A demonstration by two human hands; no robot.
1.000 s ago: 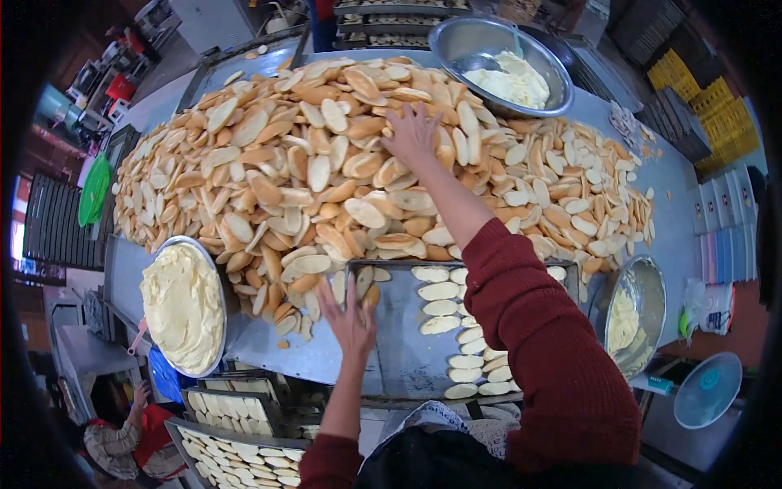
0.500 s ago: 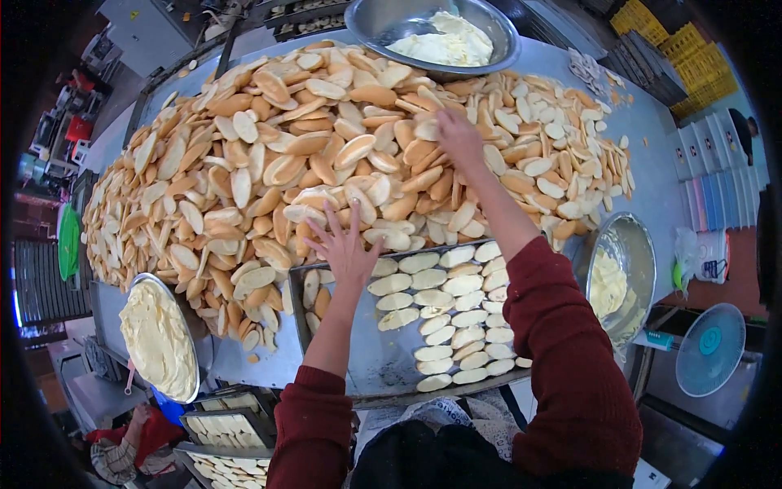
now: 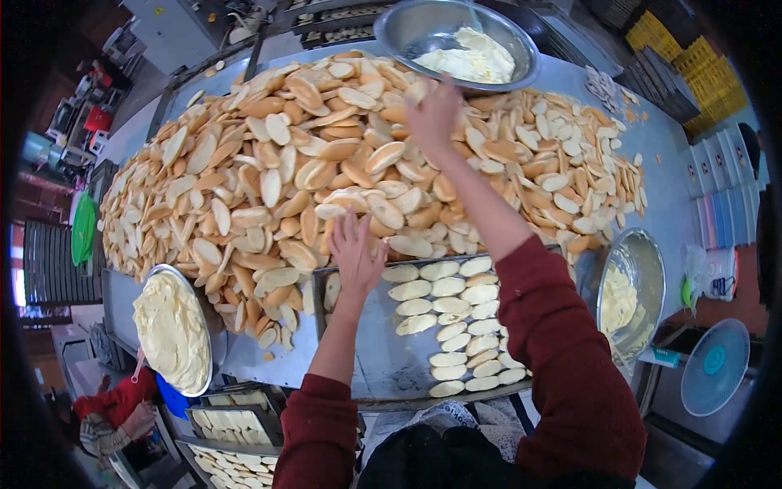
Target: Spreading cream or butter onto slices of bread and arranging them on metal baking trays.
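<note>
A large heap of sliced bread pieces [image 3: 269, 191], pale on the cut side and golden on the crust, covers the table. At the heap's near edge my left hand [image 3: 356, 257] rests with its fingers spread, holding nothing. Over the far middle of the heap is my right hand [image 3: 434, 122], smeared by motion. A pale slice [image 3: 417, 90] shows by its fingertips; whether they grip it, I cannot tell. Below my hands lies a metal tray [image 3: 383, 350] with rows of pale oval slices [image 3: 448, 287] laid cut side up across its middle and right; my right forearm hides part of it.
Steel bowls of cream stand around the heap: a far bowl [image 3: 525, 57], a right bowl [image 3: 652, 277] and a full left bowl [image 3: 173, 334]. Stacked trays of slices [image 3: 232, 428] are at the lower left. Another person's red sleeve [image 3: 122, 399] shows there.
My right hand has moved left and farther over the heap, close to the far bowl. My left hand stays spread at the near edge. The whole view has shifted slightly.
</note>
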